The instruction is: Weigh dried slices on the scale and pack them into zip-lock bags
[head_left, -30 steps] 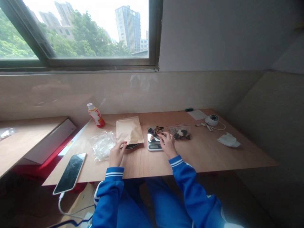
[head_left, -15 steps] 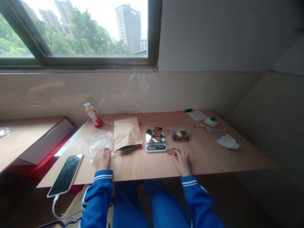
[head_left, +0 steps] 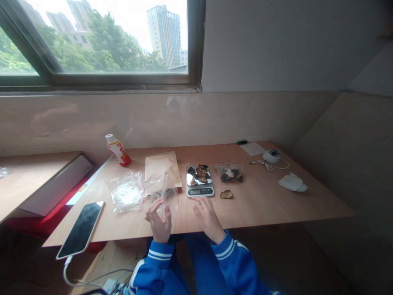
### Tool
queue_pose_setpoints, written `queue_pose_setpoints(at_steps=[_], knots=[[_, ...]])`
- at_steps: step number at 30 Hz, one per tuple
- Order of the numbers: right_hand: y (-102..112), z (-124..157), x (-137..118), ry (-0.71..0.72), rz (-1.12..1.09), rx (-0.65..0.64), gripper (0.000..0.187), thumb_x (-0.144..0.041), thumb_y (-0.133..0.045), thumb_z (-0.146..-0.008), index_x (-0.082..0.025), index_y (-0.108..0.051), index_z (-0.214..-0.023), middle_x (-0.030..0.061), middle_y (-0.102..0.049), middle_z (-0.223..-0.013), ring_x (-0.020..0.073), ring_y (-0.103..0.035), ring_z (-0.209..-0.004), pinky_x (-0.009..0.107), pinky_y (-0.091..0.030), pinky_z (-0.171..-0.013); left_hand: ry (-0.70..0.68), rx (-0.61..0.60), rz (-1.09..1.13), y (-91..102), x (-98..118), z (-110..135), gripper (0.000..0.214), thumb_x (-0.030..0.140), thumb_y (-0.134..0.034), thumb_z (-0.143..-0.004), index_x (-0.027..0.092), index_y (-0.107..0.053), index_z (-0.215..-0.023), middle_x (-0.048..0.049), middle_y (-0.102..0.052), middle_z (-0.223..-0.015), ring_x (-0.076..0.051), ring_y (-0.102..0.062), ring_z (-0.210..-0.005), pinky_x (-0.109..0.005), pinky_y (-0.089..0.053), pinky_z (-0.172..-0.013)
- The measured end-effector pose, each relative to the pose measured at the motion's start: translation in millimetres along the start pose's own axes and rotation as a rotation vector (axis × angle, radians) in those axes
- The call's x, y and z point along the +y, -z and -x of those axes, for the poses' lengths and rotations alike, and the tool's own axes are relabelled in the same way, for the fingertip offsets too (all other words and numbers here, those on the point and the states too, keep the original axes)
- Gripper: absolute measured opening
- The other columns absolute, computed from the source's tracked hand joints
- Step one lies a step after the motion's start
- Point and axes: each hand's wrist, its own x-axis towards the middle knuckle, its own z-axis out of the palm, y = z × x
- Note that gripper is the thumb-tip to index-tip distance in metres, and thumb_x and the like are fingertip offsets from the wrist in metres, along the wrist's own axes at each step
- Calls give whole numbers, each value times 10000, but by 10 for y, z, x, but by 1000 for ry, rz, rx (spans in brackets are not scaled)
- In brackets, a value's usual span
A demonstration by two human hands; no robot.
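My left hand (head_left: 160, 221) holds a clear zip bag (head_left: 172, 205) with a red seal line, over the table's front part. The bag overlaps the lower part of a brown kraft pouch (head_left: 162, 166). My right hand (head_left: 208, 217), fingers apart and holding nothing, hovers just in front of a digital kitchen scale (head_left: 192, 192). Brown and dark dried slices (head_left: 202, 174) lie on the scale's shiny plate. A single dried slice (head_left: 226, 194) rests on the table right of the scale. Behind it lies a filled zip bag (head_left: 231, 174) of dark and pale dried pieces.
More clear plastic bags (head_left: 127, 194) lie at left. A phone (head_left: 81, 229) with a cable overhangs the front left edge. A red-and-white bottle (head_left: 118, 150) stands behind. At right are a white round device (head_left: 271, 155) with a cord, crumpled tissue (head_left: 293, 182) and paper (head_left: 253, 148).
My left hand has moved right, bringing one clear zip bag away from the pile. My right hand has let go of the dried slice and moved left towards the scale.
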Motion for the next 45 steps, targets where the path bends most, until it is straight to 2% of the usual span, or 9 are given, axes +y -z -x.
queue_pose_setpoints(at_steps=[5, 8, 12, 20, 24, 28, 30, 37, 45], knots=[[-276, -96, -329, -119, -285, -59, 222, -325, -449, -901, -197, -577, -1030, 53, -642, -967, 158, -609, -829, 282, -508, -726, 33, -181, 133, -117, 170, 292, 413, 253, -472, -866, 190, -396, -1267, -116, -576, -1104, -225, -556, -987, -418, -405, -847], [-317, -105, -319, -162, -355, -61, 176, -292, -470, -884, -196, -585, -975, 42, -670, -938, 151, -625, -774, 268, -508, -678, 84, -221, 194, -132, 176, 300, 493, 273, -470, -874, 203, -341, -1345, -119, -563, -1112, -215, -553, -963, -390, -439, -806], [-303, -88, -241, -186, -364, -41, 155, -259, -473, -864, -194, -584, -949, 39, -677, -893, 150, -632, -744, 260, -502, -655, 80, -268, 201, -149, 188, 260, 406, 237, -497, -867, 223, -458, -1271, -85, -581, -1034, -202, -550, -961, -365, -453, -817], [-199, -148, 298, -392, -217, 94, 182, -334, -507, -820, -177, -598, -836, 37, -638, -681, 179, -610, -612, 289, -484, -580, -38, -59, 63, -235, 95, 239, 128, 170, -500, -861, 195, -588, -951, -39, -596, -865, -172, -544, -829, -327, -401, -766], [45, -263, 643, -280, -164, 77, 306, -429, -454, -850, -173, -614, -896, 81, -656, -841, 208, -621, -784, 330, -499, -704, -90, 22, -5, -350, -33, 129, 105, 204, -488, -871, 191, -571, -934, -43, -562, -873, -178, -527, -856, -352, -359, -806], [275, -530, 854, -140, 107, 216, 319, -382, -447, -852, -167, -599, -1032, 119, -588, -1014, 240, -560, -981, 397, -452, -881, -58, 79, 16, -546, -98, 11, 147, 259, -430, -893, 176, -504, -990, -81, -515, -1010, -197, -497, -975, -402, -351, -877], [319, -713, 914, -93, 211, 195, 337, -338, -464, -843, -168, -573, -1112, 124, -549, -1068, 245, -522, -1062, 406, -411, -949, -25, 118, 76, -650, -101, -20, 172, 298, -409, -899, 172, -460, -1005, -107, -474, -1102, -210, -477, -1055, -434, -352, -916], [157, -1116, 954, -96, 510, -96, 530, -345, -573, -801, -212, -459, -1301, 141, -442, -1263, 299, -423, -1177, 435, -362, -965, -6, 49, 269, -811, -136, 38, 137, 248, -390, -904, 201, -357, -1029, -167, -419, -1266, -247, -407, -1243, -514, -373, -971], [64, -1037, 901, -134, 525, 1, 367, -284, -616, -775, -237, -563, -1136, 96, -559, -1069, 279, -502, -1022, 417, -373, -876, -32, -31, 360, -807, -156, 76, 150, 202, -366, -908, 227, -322, -1049, -165, -414, -1302, -234, -452, -1224, -507, -449, -902]])
